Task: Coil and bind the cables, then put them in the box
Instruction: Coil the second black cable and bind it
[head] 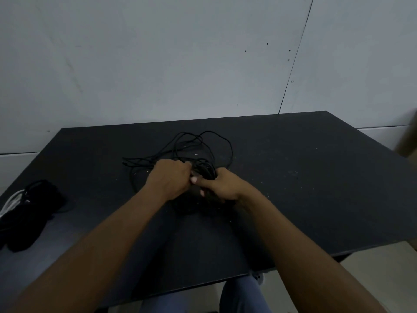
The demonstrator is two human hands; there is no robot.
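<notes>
While hands (168, 178) (222, 187) clutch it, cable (206, 170) trails away, leftward

Black matte surface (316, 188), dusted with pale specks and scuffs (mostly right of centre). Behind it a pale grey panelled wall (158, 64). One dark seam (296, 55) slants down to the surface's far edge, with a few small dark dots near it. Light floor (383, 279) shows bottom right.
</notes>
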